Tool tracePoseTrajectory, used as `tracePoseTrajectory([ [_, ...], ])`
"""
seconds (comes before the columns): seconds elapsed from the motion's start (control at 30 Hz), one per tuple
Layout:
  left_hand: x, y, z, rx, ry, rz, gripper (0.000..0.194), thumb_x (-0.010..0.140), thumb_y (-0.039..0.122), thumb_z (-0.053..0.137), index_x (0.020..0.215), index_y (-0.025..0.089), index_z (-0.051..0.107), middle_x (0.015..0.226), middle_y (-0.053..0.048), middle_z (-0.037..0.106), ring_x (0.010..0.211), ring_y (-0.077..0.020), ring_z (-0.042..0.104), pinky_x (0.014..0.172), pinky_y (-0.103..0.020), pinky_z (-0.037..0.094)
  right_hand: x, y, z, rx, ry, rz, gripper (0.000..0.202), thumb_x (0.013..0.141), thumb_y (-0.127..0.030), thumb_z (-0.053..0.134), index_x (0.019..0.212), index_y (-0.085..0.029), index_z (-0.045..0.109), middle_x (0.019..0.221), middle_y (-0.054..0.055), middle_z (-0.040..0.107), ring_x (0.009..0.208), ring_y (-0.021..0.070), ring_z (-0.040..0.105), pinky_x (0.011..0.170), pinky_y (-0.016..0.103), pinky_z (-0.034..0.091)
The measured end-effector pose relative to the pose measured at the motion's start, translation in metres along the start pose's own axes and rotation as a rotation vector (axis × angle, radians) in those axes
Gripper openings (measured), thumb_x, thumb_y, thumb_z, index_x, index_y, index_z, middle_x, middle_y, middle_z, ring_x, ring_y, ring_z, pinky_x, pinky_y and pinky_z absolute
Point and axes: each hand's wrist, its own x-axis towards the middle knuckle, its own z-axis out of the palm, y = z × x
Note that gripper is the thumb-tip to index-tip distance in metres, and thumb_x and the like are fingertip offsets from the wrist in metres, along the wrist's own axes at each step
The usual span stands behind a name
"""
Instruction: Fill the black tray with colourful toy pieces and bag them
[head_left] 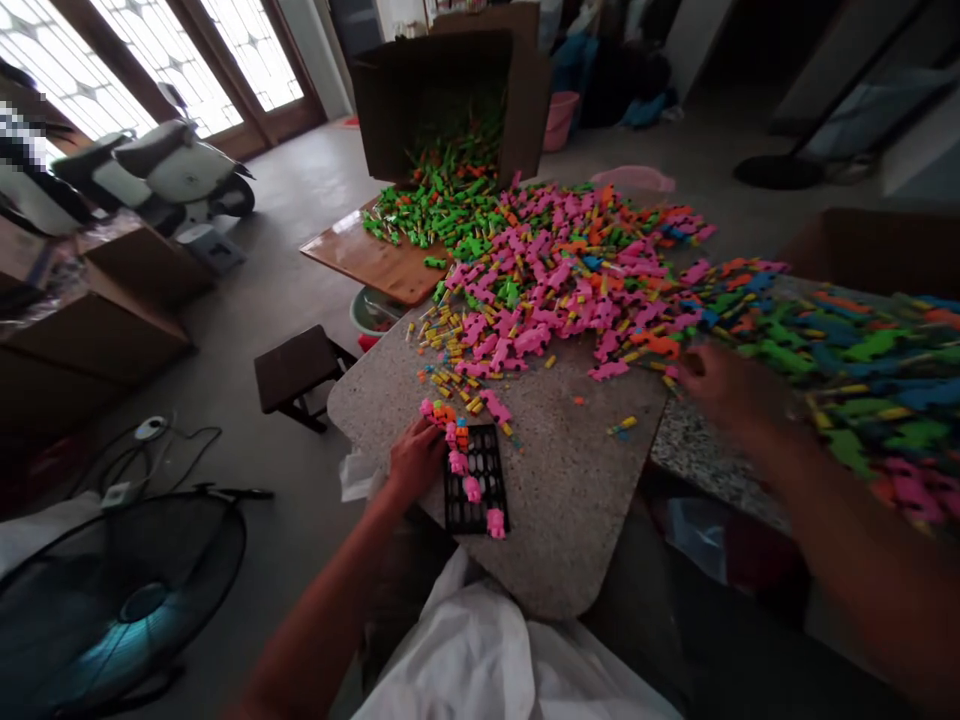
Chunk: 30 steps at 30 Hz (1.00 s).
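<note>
My left hand [416, 460] rests at the left edge of a black slotted tray [486, 470]. Its fingers curl against several small plastic toys [444, 412], pink, orange and green, at the tray's top left corner. More pink toys [472, 489] lie in a slanting row across the slots. My right hand [716, 385] reaches to the right side of a heap of pink animal-shaped toys [555, 270] with yellow-banded tubes. Those fingers are bent together beside orange pieces [655, 343]; what they pinch is hidden and blurred.
A tipped cardboard box [529, 110] spills green toys onto a wooden board [390, 262]. Blue and green toys [847, 340] cover the right-hand surface. Beside the stone-topped table [570, 480] stand a dark stool [304, 372] and a floor fan [120, 600]. A scooter [180, 165] is behind.
</note>
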Motion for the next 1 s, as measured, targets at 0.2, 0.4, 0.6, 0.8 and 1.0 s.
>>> tracePoseTrajectory([
  [0.2,0.001,-0.005,0.001,-0.022,0.010,0.026,0.019,0.104,0.028,0.061,0.109,0.027,0.080,0.124,-0.007,0.075,0.116,-0.0248,0.070,0.099,-0.035,0.055,-0.131,-0.160,0.057,0.582,-0.337,0.017,0.022,0.090,-0.047,0.065,0.100,-0.028,0.066,0.085,0.003,0.072,0.074,0.0232,0.068,0.071,0.037,0.056],
  [0.4,0.003,-0.003,0.002,-0.013,-0.008,0.007,0.021,0.102,0.024,0.062,0.112,0.026,0.080,0.125,-0.009,0.076,0.119,-0.0253,0.070,0.100,-0.035,0.055,-0.173,-0.236,0.108,0.827,-0.573,-0.050,0.019,0.095,-0.038,0.061,0.098,-0.021,0.069,0.078,0.000,0.069,0.069,0.0172,0.061,0.063,0.027,0.044],
  [0.6,0.001,-0.002,0.003,0.001,0.033,0.047,0.020,0.104,0.027,0.061,0.110,0.026,0.080,0.126,-0.007,0.076,0.117,-0.0233,0.070,0.100,-0.034,0.055,-0.173,-0.230,0.112,0.544,-0.625,-0.218,0.019,0.100,-0.029,0.067,0.084,-0.019,0.065,0.078,0.003,0.069,0.074,0.0178,0.062,0.067,0.028,0.040],
  [0.8,0.000,-0.001,0.003,-0.005,0.041,0.044,0.022,0.105,0.030,0.061,0.114,0.027,0.080,0.128,-0.007,0.076,0.119,-0.0229,0.071,0.103,-0.033,0.055,-0.178,-0.231,0.107,0.490,-0.592,-0.411,0.008,0.104,-0.021,0.064,0.097,-0.019,0.066,0.095,0.006,0.074,0.086,0.0202,0.067,0.078,0.029,0.046],
  [1.0,0.001,0.000,0.002,0.006,0.028,0.043,0.023,0.106,0.032,0.059,0.112,0.026,0.080,0.128,-0.007,0.075,0.118,-0.0229,0.071,0.103,-0.033,0.055,-0.177,-0.232,0.111,0.465,-0.586,-0.493,0.004,0.104,-0.017,0.063,0.102,-0.018,0.066,0.101,0.007,0.075,0.092,0.0205,0.070,0.082,0.029,0.049],
])
